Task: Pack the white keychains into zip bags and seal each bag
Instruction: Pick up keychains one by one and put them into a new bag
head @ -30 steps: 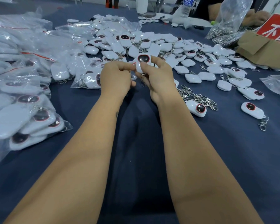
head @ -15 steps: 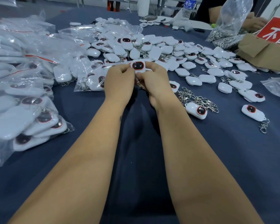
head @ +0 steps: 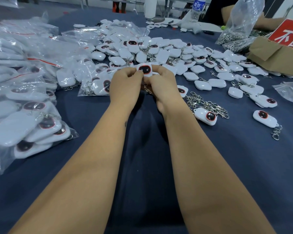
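Note:
A white keychain (head: 144,69) with a dark red-rimmed face is held up between both hands at the table's middle. My left hand (head: 124,85) pinches its left side and my right hand (head: 162,83) pinches its right side; its metal clasp hangs hidden behind my fingers. Whether a zip bag surrounds it I cannot tell. A big heap of loose white keychains (head: 159,53) lies just beyond my hands. Filled zip bags (head: 30,125) are stacked along the left.
Loose metal clasps (head: 208,103) and single keychains (head: 205,116) lie right of my right wrist. A cardboard box (head: 274,53) with a red sign, a bag of clasps (head: 238,26) and a water bottle (head: 197,9) stand at the far right. Another person's arm reaches in there.
Both hands have closed together around the keychain, which now faces me squarely; the dangling clasp seen earlier is now behind my fingers.

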The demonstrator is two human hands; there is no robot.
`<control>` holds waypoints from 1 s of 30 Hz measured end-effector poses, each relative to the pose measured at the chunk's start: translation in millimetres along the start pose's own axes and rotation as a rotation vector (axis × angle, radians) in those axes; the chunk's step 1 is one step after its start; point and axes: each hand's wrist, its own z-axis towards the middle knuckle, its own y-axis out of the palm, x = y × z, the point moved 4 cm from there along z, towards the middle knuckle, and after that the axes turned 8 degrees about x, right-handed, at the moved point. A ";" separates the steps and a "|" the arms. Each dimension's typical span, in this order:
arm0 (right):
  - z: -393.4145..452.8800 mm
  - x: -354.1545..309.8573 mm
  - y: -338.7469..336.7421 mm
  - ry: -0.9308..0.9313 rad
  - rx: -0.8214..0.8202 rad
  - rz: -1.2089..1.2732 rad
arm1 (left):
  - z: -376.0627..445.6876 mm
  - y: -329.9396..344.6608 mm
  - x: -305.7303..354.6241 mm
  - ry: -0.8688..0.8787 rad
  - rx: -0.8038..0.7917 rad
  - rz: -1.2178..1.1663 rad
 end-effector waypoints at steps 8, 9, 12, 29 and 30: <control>-0.5 -1.8 2.0 -0.015 -0.018 -0.025 | 0.1 0.4 -0.4 0.024 -0.007 -0.001; -0.3 -2.4 2.2 -0.006 -0.024 -0.009 | 0.3 0.4 -0.5 0.020 -0.004 -0.002; -0.2 -3.8 1.6 0.037 -0.038 0.071 | 0.6 -0.5 -0.4 -0.015 0.015 -0.040; 0.7 -3.7 0.8 -0.076 0.022 -0.066 | -0.8 -1.2 1.3 -0.035 0.004 -0.078; 0.4 -3.6 0.5 -0.076 0.026 -0.068 | -0.8 -1.1 1.4 -0.032 0.002 -0.073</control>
